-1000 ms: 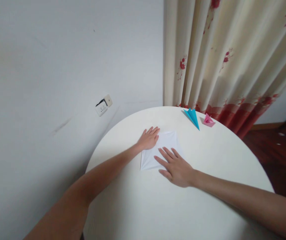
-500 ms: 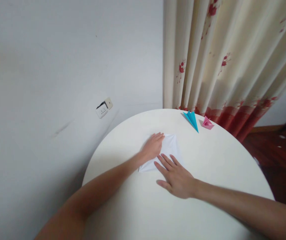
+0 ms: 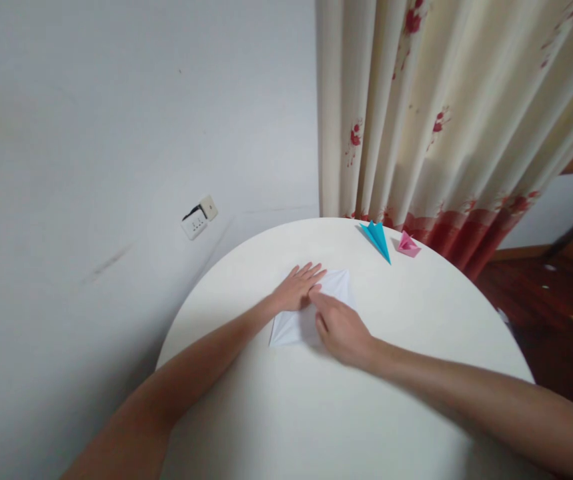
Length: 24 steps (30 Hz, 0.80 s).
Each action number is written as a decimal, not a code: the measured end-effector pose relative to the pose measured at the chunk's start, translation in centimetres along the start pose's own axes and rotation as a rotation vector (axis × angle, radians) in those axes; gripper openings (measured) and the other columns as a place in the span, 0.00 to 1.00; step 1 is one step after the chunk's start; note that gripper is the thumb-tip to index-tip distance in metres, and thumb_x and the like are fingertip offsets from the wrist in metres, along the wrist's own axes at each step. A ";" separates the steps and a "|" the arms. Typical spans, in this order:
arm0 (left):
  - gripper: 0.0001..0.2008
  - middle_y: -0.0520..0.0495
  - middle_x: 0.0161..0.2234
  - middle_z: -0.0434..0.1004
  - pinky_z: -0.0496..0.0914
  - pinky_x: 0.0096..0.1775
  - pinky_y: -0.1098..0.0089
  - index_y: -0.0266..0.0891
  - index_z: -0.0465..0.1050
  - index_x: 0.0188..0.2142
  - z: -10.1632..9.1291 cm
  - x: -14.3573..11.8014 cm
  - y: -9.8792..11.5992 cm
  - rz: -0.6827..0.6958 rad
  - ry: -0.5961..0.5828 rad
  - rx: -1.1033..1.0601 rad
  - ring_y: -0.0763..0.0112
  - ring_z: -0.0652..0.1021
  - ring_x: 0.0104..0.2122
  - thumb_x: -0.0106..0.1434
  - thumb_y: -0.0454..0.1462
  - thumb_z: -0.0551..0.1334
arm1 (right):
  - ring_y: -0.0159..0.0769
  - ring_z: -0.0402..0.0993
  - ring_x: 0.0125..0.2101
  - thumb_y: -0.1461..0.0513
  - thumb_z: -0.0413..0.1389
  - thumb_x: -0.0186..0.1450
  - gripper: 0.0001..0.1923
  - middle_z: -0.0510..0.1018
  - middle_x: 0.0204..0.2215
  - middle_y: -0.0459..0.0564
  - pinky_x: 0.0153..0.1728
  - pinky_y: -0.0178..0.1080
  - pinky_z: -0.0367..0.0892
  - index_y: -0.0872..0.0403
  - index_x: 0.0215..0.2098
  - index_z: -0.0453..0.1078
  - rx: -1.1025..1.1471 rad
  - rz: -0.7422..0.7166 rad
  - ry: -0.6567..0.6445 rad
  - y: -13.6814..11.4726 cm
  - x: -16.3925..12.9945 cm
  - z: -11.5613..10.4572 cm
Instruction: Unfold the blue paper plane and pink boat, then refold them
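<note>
We see a flat white square sheet of paper [image 3: 333,288] lying on the round white desk [image 3: 416,347], a little beyond the middle of the desk. The left hand [image 3: 298,291] lies flat on the left part of the sheet, its fingers [image 3: 311,271] stretched out and close together, holding nothing. The right hand [image 3: 342,329] rests on the near part of the sheet, its fingers curled, the forefinger pressing on the paper just beside the left hand. Beyond the sheet, near the far edge of the desk, lie a blue folded paper plane [image 3: 377,240] and a small pink folded paper figure [image 3: 408,246], close to the cream curtain with red flowers [image 3: 441,120]
</note>
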<state>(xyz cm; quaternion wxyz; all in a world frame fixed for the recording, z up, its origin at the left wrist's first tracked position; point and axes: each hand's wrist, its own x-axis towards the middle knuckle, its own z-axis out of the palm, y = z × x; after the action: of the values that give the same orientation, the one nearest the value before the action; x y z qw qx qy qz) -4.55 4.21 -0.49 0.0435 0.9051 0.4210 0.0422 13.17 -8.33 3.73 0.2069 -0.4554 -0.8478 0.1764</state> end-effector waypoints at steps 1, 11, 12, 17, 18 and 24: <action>0.26 0.49 0.71 0.45 0.44 0.67 0.52 0.48 0.47 0.70 -0.1 0.1 0.2 0.013 0.001 -0.012 0.60 0.48 0.70 0.74 0.45 0.42 | 0.44 0.59 0.64 0.67 0.43 0.68 0.27 0.64 0.64 0.63 0.63 0.45 0.55 0.64 0.65 0.58 -0.041 0.012 0.069 0.8 1.3 0.3; 0.27 0.50 0.71 0.47 0.45 0.67 0.50 0.52 0.48 0.70 -0.8 -2.8 -3.6 -0.037 0.020 0.045 0.60 0.50 0.70 0.74 0.50 0.42 | 0.52 0.41 0.70 0.46 0.40 0.71 0.40 0.48 0.70 0.66 0.67 0.53 0.40 0.66 0.70 0.48 -0.338 0.120 -0.004 7.3 4.3 3.0; 0.26 0.50 0.71 0.47 0.46 0.66 0.49 0.52 0.49 0.69 -1.0 -3.4 -4.9 -0.094 0.018 0.052 0.59 0.50 0.70 0.74 0.49 0.41 | 0.52 0.40 0.70 0.45 0.40 0.71 0.41 0.48 0.70 0.66 0.67 0.53 0.40 0.66 0.70 0.48 -0.352 0.131 -0.010 7.6 4.5 2.8; 0.26 0.40 0.69 0.51 0.51 0.65 0.48 0.41 0.52 0.69 -2.7 -4.8 -7.3 -0.383 0.081 0.061 0.56 0.53 0.69 0.74 0.44 0.41 | 0.52 0.39 0.70 0.44 0.39 0.71 0.41 0.47 0.70 0.65 0.67 0.54 0.39 0.65 0.70 0.48 -0.389 0.155 -0.009 8.6 5.0 2.2; 0.27 0.37 0.69 0.53 0.51 0.65 0.50 0.37 0.52 0.68 -2.8 -4.9 -6.3 -0.416 0.153 0.070 0.57 0.54 0.69 0.74 0.43 0.40 | 0.52 0.39 0.70 0.44 0.39 0.71 0.41 0.47 0.70 0.65 0.67 0.54 0.39 0.65 0.70 0.48 -0.396 0.153 -0.008 8.6 5.0 2.2; 0.29 0.43 0.70 0.50 0.48 0.67 0.56 0.42 0.47 0.70 -0.9 -6.4 3.3 -0.011 0.092 0.032 0.62 0.51 0.70 0.74 0.48 0.44 | 0.51 0.39 0.70 0.44 0.37 0.71 0.41 0.46 0.71 0.64 0.67 0.54 0.39 0.65 0.71 0.46 -0.410 0.134 -0.013 8.9 4.4 2.2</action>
<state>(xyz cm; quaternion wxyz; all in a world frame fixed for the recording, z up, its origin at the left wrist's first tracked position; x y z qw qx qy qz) -6.26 -2.76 0.57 0.0099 0.9004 0.4280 0.0770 16.05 -0.20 -1.59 0.0925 -0.5420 -0.8351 0.0167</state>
